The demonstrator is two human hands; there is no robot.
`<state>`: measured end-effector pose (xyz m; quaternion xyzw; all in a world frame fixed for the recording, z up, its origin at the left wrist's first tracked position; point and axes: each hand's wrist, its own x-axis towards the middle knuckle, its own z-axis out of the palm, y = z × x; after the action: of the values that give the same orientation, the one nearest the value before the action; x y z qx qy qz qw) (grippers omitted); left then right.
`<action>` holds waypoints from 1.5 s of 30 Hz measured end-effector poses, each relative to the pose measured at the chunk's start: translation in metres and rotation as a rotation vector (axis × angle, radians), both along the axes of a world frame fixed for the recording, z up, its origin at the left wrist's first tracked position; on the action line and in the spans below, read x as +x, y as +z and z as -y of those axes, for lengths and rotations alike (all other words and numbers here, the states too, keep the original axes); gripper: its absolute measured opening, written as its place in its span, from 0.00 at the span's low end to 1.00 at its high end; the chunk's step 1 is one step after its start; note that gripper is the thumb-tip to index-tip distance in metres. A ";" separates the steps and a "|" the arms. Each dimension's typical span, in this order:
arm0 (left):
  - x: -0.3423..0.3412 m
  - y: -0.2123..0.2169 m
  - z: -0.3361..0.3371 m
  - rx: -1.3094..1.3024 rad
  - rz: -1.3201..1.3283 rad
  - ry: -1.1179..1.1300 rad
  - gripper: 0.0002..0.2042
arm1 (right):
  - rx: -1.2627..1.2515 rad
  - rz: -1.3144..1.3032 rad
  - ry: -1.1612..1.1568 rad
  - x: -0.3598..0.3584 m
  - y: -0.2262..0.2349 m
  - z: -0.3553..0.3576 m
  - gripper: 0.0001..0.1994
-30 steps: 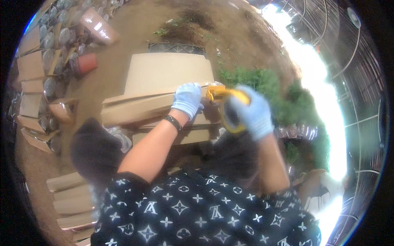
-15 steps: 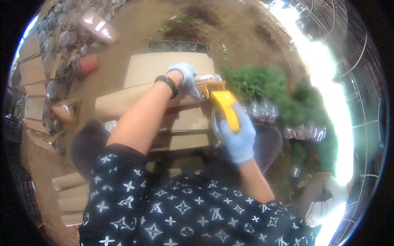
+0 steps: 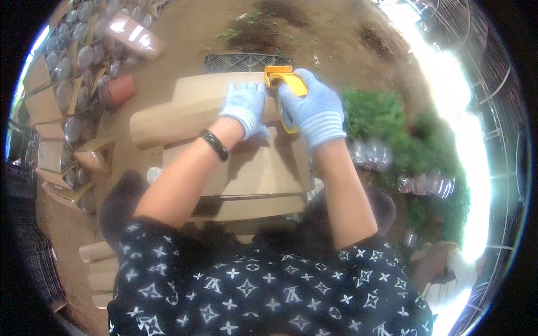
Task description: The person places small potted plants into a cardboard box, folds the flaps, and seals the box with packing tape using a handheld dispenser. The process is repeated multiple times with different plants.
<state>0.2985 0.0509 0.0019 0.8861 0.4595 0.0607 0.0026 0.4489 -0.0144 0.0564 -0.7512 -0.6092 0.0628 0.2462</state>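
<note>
The gloved right hand was clamped around a yellow tape dispenser at the right of the folded cardboard; the gloved left hand lay on it, fingers extended.

Pale blue knit gloves at centre frame, ribbed at the cuffs! A glossy black bangle shone left of centre. Below, a black short-sleeved shirt filled the bottom, splashed with white stars and flowers; dark trousers flanked it.
</note>
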 end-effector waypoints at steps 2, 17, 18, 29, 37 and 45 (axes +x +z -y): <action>0.002 -0.021 -0.003 0.033 0.089 0.064 0.31 | 0.073 0.000 0.013 -0.007 0.005 -0.013 0.24; -0.007 -0.003 0.024 -0.615 0.150 -0.085 0.44 | -0.017 -0.063 0.152 -0.007 0.042 0.072 0.23; -0.008 -0.012 0.009 -0.629 0.115 -0.119 0.41 | 0.014 -0.122 0.063 -0.009 0.043 0.091 0.22; -0.004 0.019 0.000 -0.350 -0.041 0.049 0.30 | 0.025 -0.042 -0.022 0.009 -0.001 0.010 0.25; 0.018 -0.016 -0.025 -0.219 0.035 0.154 0.29 | 0.136 -0.123 0.021 -0.012 0.016 0.062 0.27; 0.007 -0.011 -0.073 -0.608 0.141 0.074 0.42 | -0.075 -0.036 -0.014 -0.003 -0.015 0.035 0.26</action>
<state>0.3051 0.1240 -0.0087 0.8210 0.4872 -0.0180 0.2971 0.4463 -0.0495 0.0411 -0.7628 -0.5968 0.0972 0.2291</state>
